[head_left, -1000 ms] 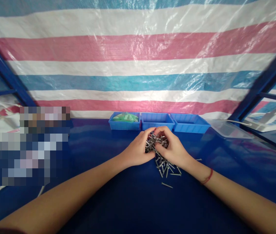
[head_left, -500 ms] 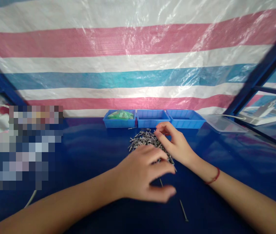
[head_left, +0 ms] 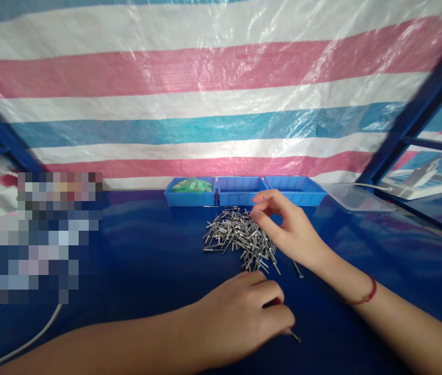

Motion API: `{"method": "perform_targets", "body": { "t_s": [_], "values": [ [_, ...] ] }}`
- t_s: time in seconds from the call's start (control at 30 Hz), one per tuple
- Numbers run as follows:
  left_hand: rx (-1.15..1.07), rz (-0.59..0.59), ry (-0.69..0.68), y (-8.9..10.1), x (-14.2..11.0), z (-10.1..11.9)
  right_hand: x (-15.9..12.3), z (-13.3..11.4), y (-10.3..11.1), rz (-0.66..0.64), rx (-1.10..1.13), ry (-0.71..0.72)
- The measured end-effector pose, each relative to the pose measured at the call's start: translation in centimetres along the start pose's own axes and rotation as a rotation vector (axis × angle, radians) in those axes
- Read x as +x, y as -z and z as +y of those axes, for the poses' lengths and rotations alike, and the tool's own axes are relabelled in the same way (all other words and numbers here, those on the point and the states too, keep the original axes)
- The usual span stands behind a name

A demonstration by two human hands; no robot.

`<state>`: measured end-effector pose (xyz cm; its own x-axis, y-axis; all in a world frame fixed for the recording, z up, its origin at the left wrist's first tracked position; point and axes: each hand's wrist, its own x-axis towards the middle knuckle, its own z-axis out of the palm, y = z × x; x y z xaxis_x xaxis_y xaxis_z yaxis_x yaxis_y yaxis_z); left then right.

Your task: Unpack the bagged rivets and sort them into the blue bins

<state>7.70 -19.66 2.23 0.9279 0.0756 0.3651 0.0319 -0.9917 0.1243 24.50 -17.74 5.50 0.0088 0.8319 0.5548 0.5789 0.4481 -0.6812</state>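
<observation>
- Metal pins point(head_left: 240, 234), nail-like or maybe rivets, are the main thing here. They sit in a loose heap on the blue surface point(head_left: 146, 250), just in front of the bins, with a few strays around the edges.
- Current step, as far as I can judge: the person is dealing with a stray. The left hand point(head_left: 248, 312) is low and curled over a lone pin point(head_left: 295, 337), its head end poking out by the thumb. Pinched or only touched? Can't tell.
- Right hand point(head_left: 293, 229) is beside the heap, fingers loosely bent, nothing visible between thumb and forefinger — so it looks released.
- Next move, just a judgement: getting that stray up would call for a snug thumb-and-forefinger pinch, since it's so thin. Any gathering needs both palms kept low, or the loose ones could skitter off.
- Counts: two hands, three blue bins point(head_left: 240, 199) in a row, one green packet point(head_left: 191, 186) in the leftmost, one red bracelet point(head_left: 373, 289) on the right wrist.
- Strays: one at the left hand, another pin point(head_left: 301, 275) under the right wrist, plus a few near the bins — the heap itself is way too tangled to count.
</observation>
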Motion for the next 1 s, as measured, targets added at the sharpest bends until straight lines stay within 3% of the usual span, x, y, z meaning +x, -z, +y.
{"method": "perform_targets", "body": {
  "t_s": [0.07,0.13,0.23,0.33,0.47,0.63,1.0],
  "values": [
    [0.013,0.056,0.056,0.2,0.0,-0.3,0.0,-0.3,0.4,-0.009,-0.021,0.008],
    [-0.012,0.151,0.2,0.8,-0.1,-1.1,-0.1,-0.7,0.7,-0.061,-0.01,-0.011],
    [-0.09,0.289,0.464,2.2,-0.5,-2.9,-0.3,-1.3,0.9,-0.224,0.042,-0.048],
    [-0.165,0.377,0.6,3.4,-0.9,-4.3,-0.5,-1.7,0.6,-0.34,0.048,-0.041],
    [-0.242,0.481,0.636,3.9,-1.0,-4.7,-0.9,-1.4,0.0,-0.298,0.105,-0.055],
    [-0.415,0.593,0.671,3.2,-1.2,-4.5,-1.3,-1.2,-0.7,-0.365,0.21,-0.103],
    [-0.432,0.602,0.612,3.5,-1.2,-4.1,-1.4,-2.1,-1.3,-0.33,0.483,-0.258]
  ]
}}
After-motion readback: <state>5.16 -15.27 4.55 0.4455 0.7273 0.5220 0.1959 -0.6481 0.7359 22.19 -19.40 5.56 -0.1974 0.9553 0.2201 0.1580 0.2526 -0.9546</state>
